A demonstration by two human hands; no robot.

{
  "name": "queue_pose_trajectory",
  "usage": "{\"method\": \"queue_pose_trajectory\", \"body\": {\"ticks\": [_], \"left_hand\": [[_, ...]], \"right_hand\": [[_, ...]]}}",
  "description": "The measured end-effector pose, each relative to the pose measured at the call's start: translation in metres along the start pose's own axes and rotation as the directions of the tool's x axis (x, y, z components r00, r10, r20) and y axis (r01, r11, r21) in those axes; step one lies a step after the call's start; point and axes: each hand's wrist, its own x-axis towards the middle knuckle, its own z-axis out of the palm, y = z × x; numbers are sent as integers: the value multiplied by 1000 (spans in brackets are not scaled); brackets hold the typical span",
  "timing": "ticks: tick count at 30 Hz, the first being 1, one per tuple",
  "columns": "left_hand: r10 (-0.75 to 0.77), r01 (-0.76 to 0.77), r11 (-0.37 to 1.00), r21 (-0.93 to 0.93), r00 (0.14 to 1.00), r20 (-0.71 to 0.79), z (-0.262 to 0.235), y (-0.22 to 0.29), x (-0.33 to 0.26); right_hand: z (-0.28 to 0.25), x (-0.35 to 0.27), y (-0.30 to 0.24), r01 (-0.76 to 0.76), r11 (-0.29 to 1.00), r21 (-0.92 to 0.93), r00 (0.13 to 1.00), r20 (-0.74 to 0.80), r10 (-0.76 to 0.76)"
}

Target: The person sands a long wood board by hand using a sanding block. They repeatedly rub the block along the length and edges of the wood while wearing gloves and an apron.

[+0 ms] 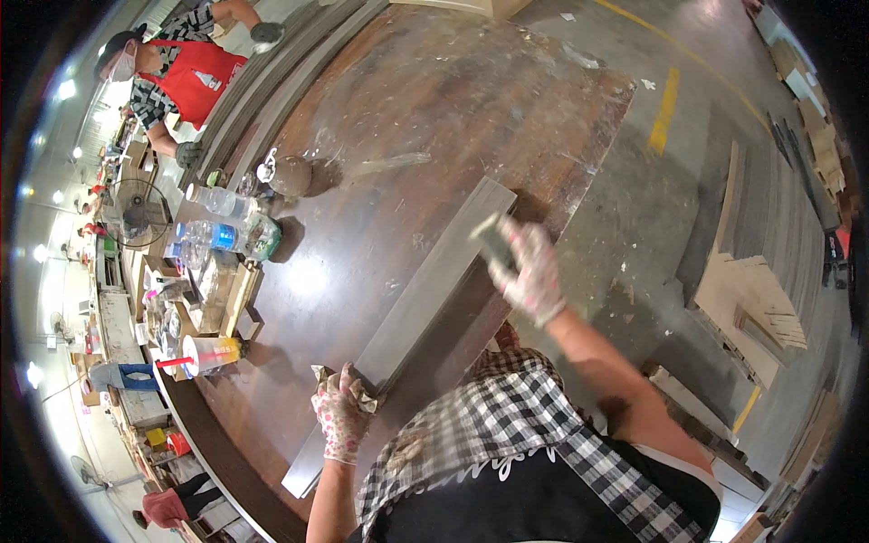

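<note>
A long grey board lies at a slant across the brown worktable. My left hand, in a white glove with pink spots, is closed on a crumpled pale cloth or paper against the board's near part. My right hand, gloved alike, grips a dark block with a pale edge by the board's far end. Motion smears this block, so I cannot tell its exact kind or whether it touches the board.
Plastic bottles, a brown jug and a drink cup with a red straw stand along the table's left. Beyond them, a person in a red apron handles long boards. Stacked panels stand on the floor at right.
</note>
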Motion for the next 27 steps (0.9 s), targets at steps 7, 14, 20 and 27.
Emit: {"method": "queue_pose_trajectory", "body": {"ticks": [7,14,20,27], "left_hand": [[-51,52,999,-15,996,73,6,-5,0],[-69,70,997,-28,997,35,18,-12,-6],[-65,10,968,-252,975,-213,16,-22,-22],[-217,63,959,-276,789,-574,15,-91,-94]], "right_hand": [[-19,49,23,61,976,-209,986,-137,-91],[23,-51,-82,96,964,249,932,316,-175],[30,-22,-55,108,992,-67,994,12,-108],[72,-126,-186,264,859,439,802,394,-448]]}}
